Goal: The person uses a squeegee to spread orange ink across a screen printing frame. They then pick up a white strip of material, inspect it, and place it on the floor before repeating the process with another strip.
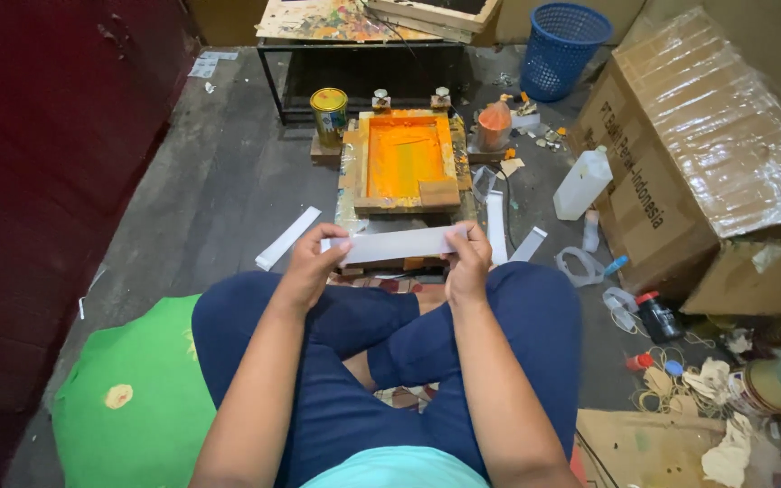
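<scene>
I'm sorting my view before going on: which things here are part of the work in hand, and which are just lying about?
In hand:
left hand
right hand
white strip, held at both ends
orange-inked screen frame
loose white strips

Lying about:
blue basket
cardboard box
white bottle
green cushion

Seated cross-legged on floor. My left hand (312, 262) and right hand (469, 258) each pinch one end of a long white paper strip (397, 244), held level just on my side of the orange screen frame (404, 161). Relative to that frame: yellow tin (329, 110) just beside its left far corner; loose white strips (287, 238) lie on both sides of its near edge; white plastic bottle (582, 183) to its right; blue basket (560, 38) beyond, right. Green cushion (128, 398) well nearer, left.
</scene>
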